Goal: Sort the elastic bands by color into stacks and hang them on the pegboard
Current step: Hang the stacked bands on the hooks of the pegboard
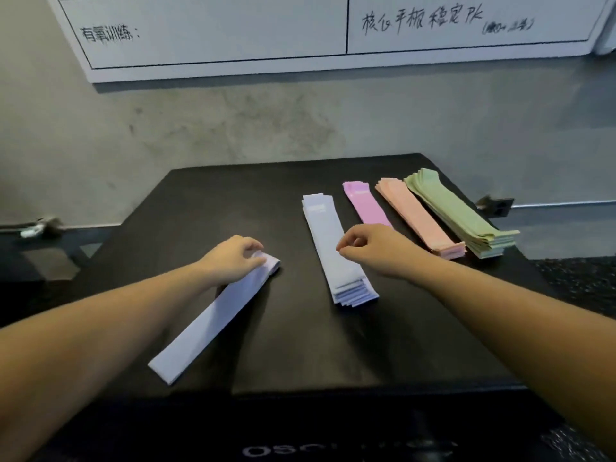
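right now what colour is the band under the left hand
Pale lavender flat elastic band, seen in the head view.

Whiteboard point(213, 28) cut off at top edge; small scrawl right of its handwriting unreadable. Pink band point(366, 203) near end hidden behind right hand point(370, 248).
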